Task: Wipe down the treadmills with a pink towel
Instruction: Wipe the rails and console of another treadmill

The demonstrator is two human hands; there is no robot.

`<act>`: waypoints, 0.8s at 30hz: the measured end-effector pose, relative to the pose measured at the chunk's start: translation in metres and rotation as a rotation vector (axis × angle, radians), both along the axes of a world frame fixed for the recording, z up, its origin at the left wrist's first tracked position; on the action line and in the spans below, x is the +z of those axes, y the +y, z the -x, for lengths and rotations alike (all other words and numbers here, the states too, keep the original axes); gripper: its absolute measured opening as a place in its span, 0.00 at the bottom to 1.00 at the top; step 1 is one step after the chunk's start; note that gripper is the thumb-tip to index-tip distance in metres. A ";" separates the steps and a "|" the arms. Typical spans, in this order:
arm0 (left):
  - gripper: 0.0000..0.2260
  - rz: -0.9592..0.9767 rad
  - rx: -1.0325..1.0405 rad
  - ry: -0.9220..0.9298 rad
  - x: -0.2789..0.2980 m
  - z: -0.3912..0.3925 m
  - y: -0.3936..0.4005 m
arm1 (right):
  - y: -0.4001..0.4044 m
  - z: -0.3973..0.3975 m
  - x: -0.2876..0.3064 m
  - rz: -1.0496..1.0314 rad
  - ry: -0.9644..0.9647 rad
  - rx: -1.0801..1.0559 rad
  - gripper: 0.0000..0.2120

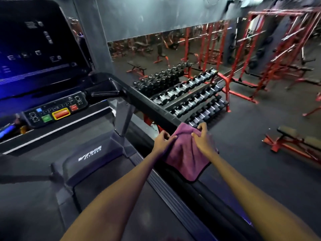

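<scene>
Head view, the only one: both hands are on the pink towel (186, 153) at centre frame, where it is draped over the treadmill's right handrail (156, 108). The left hand (162, 141) pinches the cloth's near-left fold with curled fingers; the right hand (202, 139) grips the top right, fingers bunched into the fabric. This looks like arranging or gathering the towel on the rail, partway through wiping that bar. The next move probably calls for a firm hold and a slide along the rail toward the console (53, 112) at left. The lower rail disappears under the towel and forearms, the screen (34, 49) at upper left is blurred, and the dumbbell rack (187, 94) behind is soft with motion.
</scene>
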State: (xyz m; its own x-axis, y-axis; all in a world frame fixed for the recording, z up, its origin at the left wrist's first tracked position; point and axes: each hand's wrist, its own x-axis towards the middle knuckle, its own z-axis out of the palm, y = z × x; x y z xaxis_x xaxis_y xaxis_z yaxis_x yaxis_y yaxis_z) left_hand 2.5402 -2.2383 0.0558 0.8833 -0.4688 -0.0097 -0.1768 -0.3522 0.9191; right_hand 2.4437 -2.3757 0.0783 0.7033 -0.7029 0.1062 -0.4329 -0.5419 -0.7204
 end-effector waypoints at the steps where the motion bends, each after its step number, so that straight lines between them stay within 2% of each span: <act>1: 0.15 0.005 0.015 0.007 0.000 -0.007 -0.011 | -0.008 -0.009 0.002 0.069 0.025 -0.009 0.10; 4: 0.15 -0.009 0.072 0.014 -0.003 -0.025 -0.035 | -0.022 -0.037 0.008 0.219 0.047 -0.006 0.07; 7: 0.15 -0.014 0.115 0.054 -0.007 -0.042 -0.044 | -0.024 -0.064 0.000 0.332 0.064 0.079 0.12; 9: 0.15 -0.015 0.112 0.070 -0.013 -0.050 -0.044 | -0.018 -0.077 -0.008 0.405 0.182 0.087 0.13; 10: 0.15 -0.017 0.098 0.070 -0.014 -0.054 -0.044 | -0.013 -0.081 -0.011 0.427 0.254 0.066 0.16; 13: 0.10 0.006 -0.031 0.092 -0.022 -0.068 -0.041 | 0.001 -0.089 -0.019 0.483 0.419 -0.003 0.34; 14: 0.08 0.038 -0.096 0.117 -0.024 -0.073 -0.040 | 0.004 -0.093 -0.021 0.496 0.452 -0.030 0.36; 15: 0.06 0.068 -0.160 0.142 -0.025 -0.077 -0.038 | 0.006 -0.098 -0.025 0.498 0.461 -0.068 0.36; 17: 0.05 0.097 -0.274 0.142 -0.032 -0.088 -0.033 | 0.011 -0.105 -0.031 0.478 0.429 -0.136 0.30; 19: 0.07 0.090 -0.350 0.038 -0.039 -0.100 -0.028 | 0.012 -0.107 -0.040 0.542 0.345 -0.164 0.24; 22: 0.15 0.047 -0.478 -0.366 -0.045 -0.124 -0.022 | 0.004 -0.093 -0.050 0.678 0.229 -0.043 0.21; 24: 0.18 0.011 -0.563 -0.593 -0.042 -0.138 -0.023 | -0.003 -0.084 -0.048 0.683 0.180 0.012 0.19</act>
